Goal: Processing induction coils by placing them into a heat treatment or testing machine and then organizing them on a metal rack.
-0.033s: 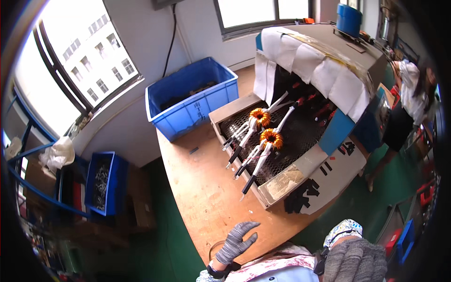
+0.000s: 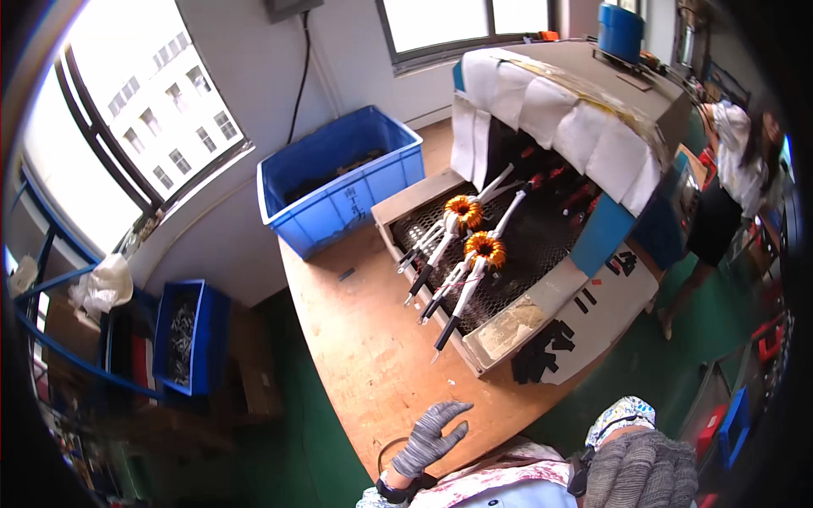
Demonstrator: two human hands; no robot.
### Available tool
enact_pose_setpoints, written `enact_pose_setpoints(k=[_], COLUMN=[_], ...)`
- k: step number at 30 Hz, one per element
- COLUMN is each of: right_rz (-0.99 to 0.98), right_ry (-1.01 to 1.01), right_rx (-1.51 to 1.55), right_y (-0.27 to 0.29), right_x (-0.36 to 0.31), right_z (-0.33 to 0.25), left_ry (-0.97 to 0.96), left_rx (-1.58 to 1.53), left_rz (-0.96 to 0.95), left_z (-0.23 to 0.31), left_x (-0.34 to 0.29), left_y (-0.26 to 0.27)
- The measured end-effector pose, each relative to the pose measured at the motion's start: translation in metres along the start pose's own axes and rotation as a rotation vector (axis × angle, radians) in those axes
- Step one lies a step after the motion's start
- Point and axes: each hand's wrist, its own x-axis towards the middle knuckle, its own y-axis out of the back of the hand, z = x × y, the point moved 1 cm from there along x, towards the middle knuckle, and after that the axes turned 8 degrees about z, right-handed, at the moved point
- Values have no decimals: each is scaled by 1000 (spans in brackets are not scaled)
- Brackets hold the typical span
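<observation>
My left hand (image 2: 430, 440), in a grey knit glove, is held over the near edge of the wooden table (image 2: 347, 339), fingers apart and nothing in them. My right hand (image 2: 641, 471), gloved likewise, is bent back close to my body at the lower right. Its fingertips are hidden, so I cannot tell whether it is closed. Ahead, two copper-wound ring coils, a far one (image 2: 463, 212) and a near one (image 2: 485, 249), rest on a mesh conveyor belt (image 2: 529, 275). White-sleeved leads with black ends hang over the frame's near edge. Neither hand touches them.
The belt runs into a hooded machine (image 2: 669, 110) with white flaps. Black sleeve pieces (image 2: 542, 351) lie on a side ledge. A blue crate (image 2: 339, 186) stands at the table's back left; a smaller blue bin (image 2: 182, 334) is farther left. Another person (image 2: 720, 186) stands at right.
The whole view has shifted very slightly. My hands, the coils and the belt keep about the same places; nothing was taken hold of or let go.
</observation>
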Motion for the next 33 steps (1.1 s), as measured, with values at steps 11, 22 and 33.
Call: enact_pose_setpoints(k=[11, 22, 33], right_rz=[404, 847, 1293], right_ry=[16, 187, 339], right_rx=[-517, -773, -743], right_y=[-61, -32, -27], right_x=[-79, -193, -347], right_z=[-115, -287, -362], left_ry=[-226, -280, -361], left_rx=[-42, 5, -129], left_rz=[-406, -619, -881], left_z=[69, 174, 240], left_x=[35, 76, 146], left_y=[-88, -278, -444])
